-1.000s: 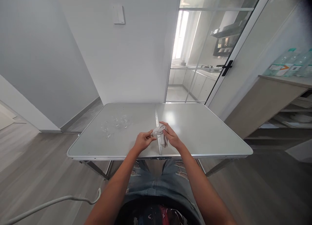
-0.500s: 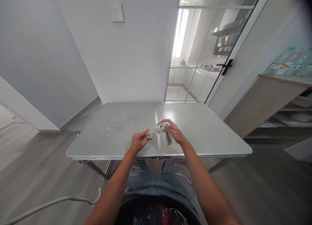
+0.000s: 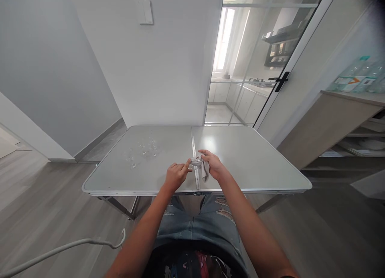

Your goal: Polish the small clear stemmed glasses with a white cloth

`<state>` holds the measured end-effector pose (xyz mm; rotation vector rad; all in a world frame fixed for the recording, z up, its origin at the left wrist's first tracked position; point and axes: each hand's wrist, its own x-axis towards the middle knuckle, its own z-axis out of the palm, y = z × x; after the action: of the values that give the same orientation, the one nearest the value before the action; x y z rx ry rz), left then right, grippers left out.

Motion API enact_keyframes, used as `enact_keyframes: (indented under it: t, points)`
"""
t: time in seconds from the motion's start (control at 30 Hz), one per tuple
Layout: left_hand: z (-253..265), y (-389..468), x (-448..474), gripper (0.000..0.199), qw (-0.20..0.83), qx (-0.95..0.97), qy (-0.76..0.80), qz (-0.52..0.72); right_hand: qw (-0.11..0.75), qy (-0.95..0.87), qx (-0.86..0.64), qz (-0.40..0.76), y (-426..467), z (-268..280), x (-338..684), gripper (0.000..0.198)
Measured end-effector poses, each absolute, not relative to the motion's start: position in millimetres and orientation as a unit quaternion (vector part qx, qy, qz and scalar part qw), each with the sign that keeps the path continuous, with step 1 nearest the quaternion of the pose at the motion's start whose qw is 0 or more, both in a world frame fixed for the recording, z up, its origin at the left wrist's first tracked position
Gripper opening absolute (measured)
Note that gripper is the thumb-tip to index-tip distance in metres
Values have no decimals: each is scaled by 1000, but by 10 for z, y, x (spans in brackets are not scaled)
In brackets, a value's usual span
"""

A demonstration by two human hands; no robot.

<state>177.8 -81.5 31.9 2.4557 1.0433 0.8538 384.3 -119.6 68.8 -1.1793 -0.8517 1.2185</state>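
My left hand (image 3: 177, 175) is closed on a small clear glass, seen just left of the table's seam; its shape is mostly hidden by my fingers and the cloth. My right hand (image 3: 213, 164) is wrapped round a light grey cloth (image 3: 205, 173), bunched against the glass, with one end hanging down. Both hands are close together above the near middle of the pale folding table (image 3: 246, 161). Several small transparent glasses (image 3: 150, 148) stand on the table's left half; their outlines are faint.
A white wall with a switch (image 3: 145, 12) rises behind the table. To the right is a glass door with a black handle (image 3: 282, 82), then a wooden shelf unit (image 3: 325, 113) carrying plastic bottles (image 3: 356, 77). A grey hose (image 3: 75, 242) lies at lower left.
My left hand has moved slightly right, bringing the glass into the cloth. My right hand has shifted slightly and the cloth is bunched closer round the glass.
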Motion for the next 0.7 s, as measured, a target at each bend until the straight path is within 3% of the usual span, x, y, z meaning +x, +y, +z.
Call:
enact_keyframes:
  t: [0.1, 0.23, 0.33, 0.43, 0.57, 0.7]
  points:
    - [449, -814, 1792, 46, 236, 835, 386, 313, 573, -407, -517, 488, -1246, 739, 3786, 44]
    - [737, -766, 1751, 61, 459, 759, 352, 299, 536, -553, -463, 438, -1390, 876, 3833, 46]
    - [884, -714, 1672, 69, 610, 688, 315, 236, 476, -669, -430, 376, -1477, 964, 3940, 46]
    - [906, -674, 1610, 63, 687, 641, 295, 173, 402, -742, -420, 335, -1511, 1012, 4031, 44]
    - [835, -681, 1654, 61, 665, 653, 314, 181, 381, -747, -430, 333, -1491, 992, 4045, 44]
    - [721, -770, 1797, 63, 498, 743, 357, 269, 470, -664, -455, 362, -1456, 925, 3969, 42]
